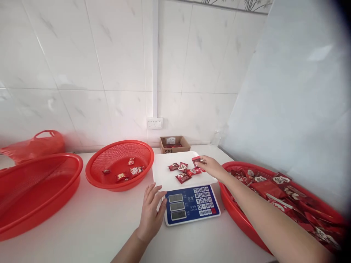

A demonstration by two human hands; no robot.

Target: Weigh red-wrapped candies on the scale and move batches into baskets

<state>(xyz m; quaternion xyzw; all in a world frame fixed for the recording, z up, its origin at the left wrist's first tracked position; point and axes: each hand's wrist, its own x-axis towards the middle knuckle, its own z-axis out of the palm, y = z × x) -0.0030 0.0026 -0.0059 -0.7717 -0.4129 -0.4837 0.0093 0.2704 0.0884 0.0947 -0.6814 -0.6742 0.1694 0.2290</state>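
Observation:
A blue-faced weighing scale with a white platter stands on the white table. Several red wrapped candies lie on the platter. My right hand reaches over the platter's far right corner, fingers pinched on one red candy. My left hand rests flat on the table with fingers spread, touching the scale's left front corner.
A red mesh basket holding a few candies sits left of the scale. A larger red basket is at far left, a red bag behind it. A red basket full of candies is at right. A small cardboard box stands by the wall.

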